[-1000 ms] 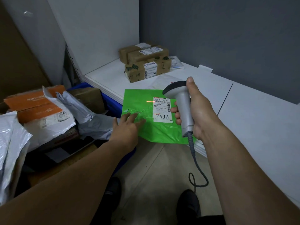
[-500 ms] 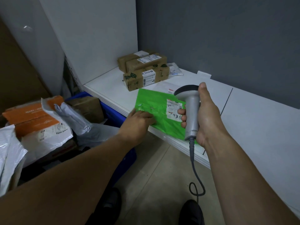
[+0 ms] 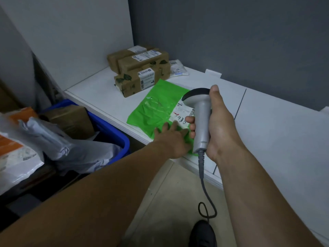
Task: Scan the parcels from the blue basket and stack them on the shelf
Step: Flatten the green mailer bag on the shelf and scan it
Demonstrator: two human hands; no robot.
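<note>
A flat green parcel bag (image 3: pixel 156 111) with a white label lies on the white shelf (image 3: pixel 99 93), its near corner over the front edge. My left hand (image 3: pixel 172 139) rests on that near corner with fingers straight. My right hand (image 3: pixel 217 122) grips a grey barcode scanner (image 3: pixel 201 118) just above the label; its cable hangs to the floor. The blue basket (image 3: pixel 114 134) at the left holds grey and white bags and a brown box.
Three brown cardboard parcels (image 3: pixel 140 72) are stacked at the shelf's back left, with a small white packet (image 3: pixel 178 70) behind them. A grey wall backs the shelf. An orange box (image 3: pixel 16 132) lies at the far left. My shoe (image 3: pixel 203 234) stands on the floor below.
The green parcel has moved from hanging off the edge further onto the shelf, towards the brown boxes. My left hand slid along with it. The scanner's red line is gone.
</note>
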